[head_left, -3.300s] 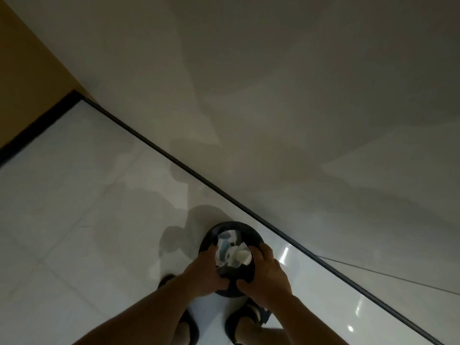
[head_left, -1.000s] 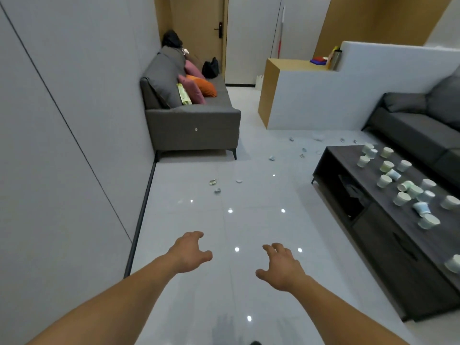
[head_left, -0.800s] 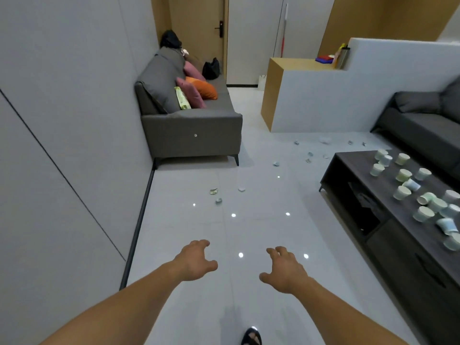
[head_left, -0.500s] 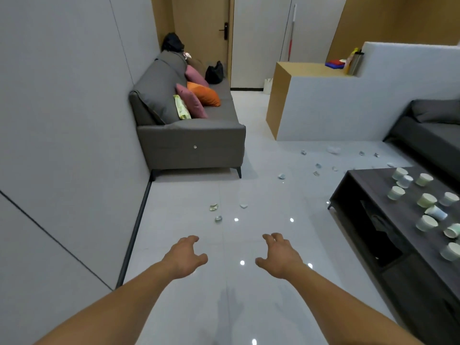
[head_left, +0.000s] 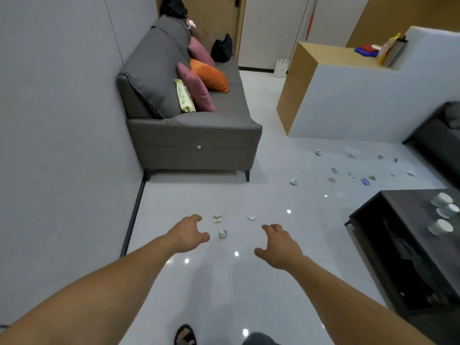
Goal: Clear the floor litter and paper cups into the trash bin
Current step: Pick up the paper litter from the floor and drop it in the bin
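Three small crumpled scraps lie on the white floor ahead: a greenish scrap [head_left: 217, 218], a bluish scrap [head_left: 222, 233] and a white scrap [head_left: 252, 217]. Several more pieces of litter [head_left: 333, 170] are scattered farther right, near the white partition. Paper cups [head_left: 441, 226] stand on the dark coffee table [head_left: 403, 220] at the right. My left hand [head_left: 188, 232] and my right hand [head_left: 278, 245] reach forward above the floor, fingers loosely spread, holding nothing. The trash bin is out of view.
A grey sofa [head_left: 194, 135] with pink and orange cushions stands along the left wall. A white partition with a wooden counter [head_left: 348, 103] is at the back right, and a dark sofa [head_left: 443, 135] at the far right. My sandalled foot [head_left: 185, 336] shows at the bottom.
I have turned from the bin, where both hands pressed litter down, to the room. Over the last second I have moved forward, and the three floor scraps are now just beyond my empty hands.
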### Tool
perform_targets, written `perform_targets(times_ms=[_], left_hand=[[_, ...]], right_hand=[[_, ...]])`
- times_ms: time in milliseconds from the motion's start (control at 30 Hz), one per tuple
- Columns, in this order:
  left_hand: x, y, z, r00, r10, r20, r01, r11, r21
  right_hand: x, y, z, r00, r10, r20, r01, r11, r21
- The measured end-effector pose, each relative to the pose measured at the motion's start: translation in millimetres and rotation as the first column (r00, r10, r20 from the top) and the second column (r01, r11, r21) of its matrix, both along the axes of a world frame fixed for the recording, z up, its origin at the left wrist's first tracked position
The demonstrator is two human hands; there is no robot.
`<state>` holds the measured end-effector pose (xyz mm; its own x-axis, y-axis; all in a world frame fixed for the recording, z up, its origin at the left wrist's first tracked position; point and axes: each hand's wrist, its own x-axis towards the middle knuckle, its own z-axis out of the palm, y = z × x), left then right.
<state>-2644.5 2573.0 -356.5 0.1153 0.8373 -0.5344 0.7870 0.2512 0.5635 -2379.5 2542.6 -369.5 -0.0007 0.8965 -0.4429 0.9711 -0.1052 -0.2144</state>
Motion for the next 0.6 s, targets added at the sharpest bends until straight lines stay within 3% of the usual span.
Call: perform_targets(times_ms=[300, 600], left_hand=[[7.4, 164.0, -18.1, 0.999, -0.041, -0.023, 0.039, 0.997, -0.073], [31.7, 333.5, -89.4, 0.989, 0.011, -0.149, -0.038, 0.983, -0.181]], right_hand=[[-19.8, 164.8, -33.6, 0.998, 0.034, -0.056, -0.037, 0.997, -0.065], [-10.9, 355.8, -128.1, 0.985, 0.096, -0.147, -0.119, 0.98, -0.158]])
